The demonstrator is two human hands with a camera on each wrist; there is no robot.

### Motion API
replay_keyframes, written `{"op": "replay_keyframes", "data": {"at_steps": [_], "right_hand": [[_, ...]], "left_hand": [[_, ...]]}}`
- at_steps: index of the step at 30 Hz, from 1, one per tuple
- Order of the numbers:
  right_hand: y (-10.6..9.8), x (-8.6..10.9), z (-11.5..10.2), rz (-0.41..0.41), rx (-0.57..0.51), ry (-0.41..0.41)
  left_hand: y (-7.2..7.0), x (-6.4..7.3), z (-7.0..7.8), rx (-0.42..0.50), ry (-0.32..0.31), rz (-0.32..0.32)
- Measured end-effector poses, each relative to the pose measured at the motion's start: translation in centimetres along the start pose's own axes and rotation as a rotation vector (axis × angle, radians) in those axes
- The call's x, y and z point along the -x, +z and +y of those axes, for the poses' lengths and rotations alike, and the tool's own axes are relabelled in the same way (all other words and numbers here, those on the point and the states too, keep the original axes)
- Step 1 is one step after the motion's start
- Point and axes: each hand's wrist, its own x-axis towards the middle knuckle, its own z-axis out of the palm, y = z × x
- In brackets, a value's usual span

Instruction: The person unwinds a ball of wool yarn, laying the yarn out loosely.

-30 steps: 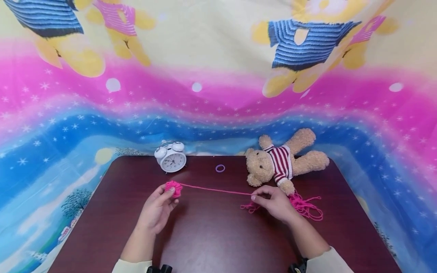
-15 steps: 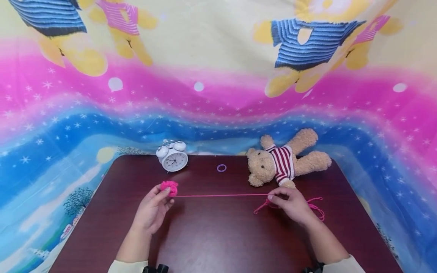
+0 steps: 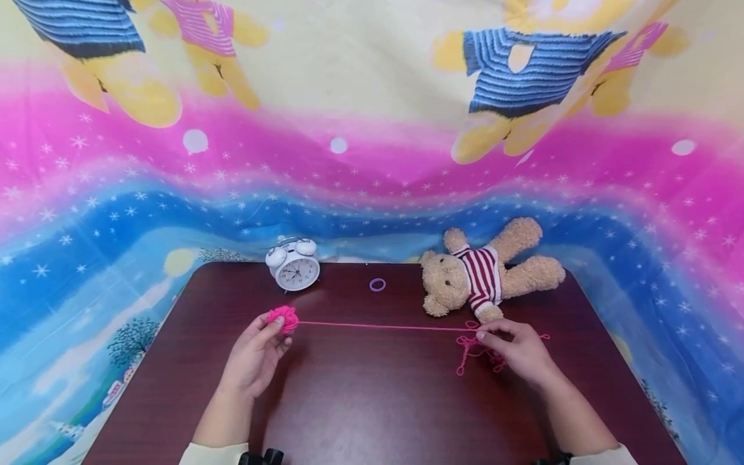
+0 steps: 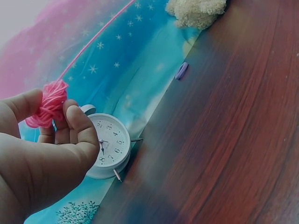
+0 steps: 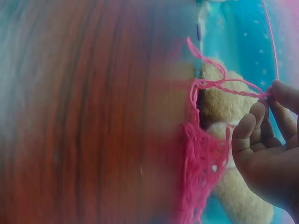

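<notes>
My left hand (image 3: 256,358) pinches a small pink yarn ball (image 3: 283,319) between thumb and fingers, raised over the left part of the table. From the ball a taut pink strand (image 3: 378,326) runs across to my right hand (image 3: 520,352), whose thumb and forefinger pinch it. Below the right hand hangs and lies a loose tangle of the same yarn (image 5: 201,163), partly hidden by that hand in the head view. In the left wrist view the wound yarn (image 4: 50,105) shows clearly between the fingertips.
A white alarm clock (image 3: 295,268) stands at the back left of the dark wooden table (image 3: 372,400). Near the back edge lies a purple ring-shaped band (image 3: 378,285). A teddy bear (image 3: 482,274) in a striped shirt lies at the back right. A printed cloth (image 3: 372,161) hangs behind.
My right hand has moved to the right, drawing the strand longer. The left hand with the yarn ball has shifted slightly left. Part of the loose tangle has been pulled along with the strand.
</notes>
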Motion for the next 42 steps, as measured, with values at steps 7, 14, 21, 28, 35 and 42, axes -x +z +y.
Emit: {"op": "replay_keyframes", "data": {"at_steps": [7,14,21,28,35,42], "right_hand": [[-1.8,0.2,0.6,0.027,-0.006,0.054],[-3.3,0.7,0.9,0.038,-0.018,0.083],[-5.0,1.1,1.6,0.034,-0.043,0.124],[-6.4,1.6,2.3,0.066,0.026,0.128],[-7.3,2.3,3.0,0.083,0.092,0.155],[-7.7,2.7,3.5,0.084,0.105,0.174]], "left_hand": [[-0.5,0.2,0.2,-0.011,0.013,0.007],[-0.9,0.5,0.5,-0.017,0.01,0.016],[-1.3,0.5,0.7,-0.007,-0.01,0.04],[-1.9,0.5,0.8,0.002,-0.008,0.041],[-2.3,0.5,0.9,0.015,-0.006,0.044],[-2.3,0.4,1.0,0.051,-0.016,0.068]]}}
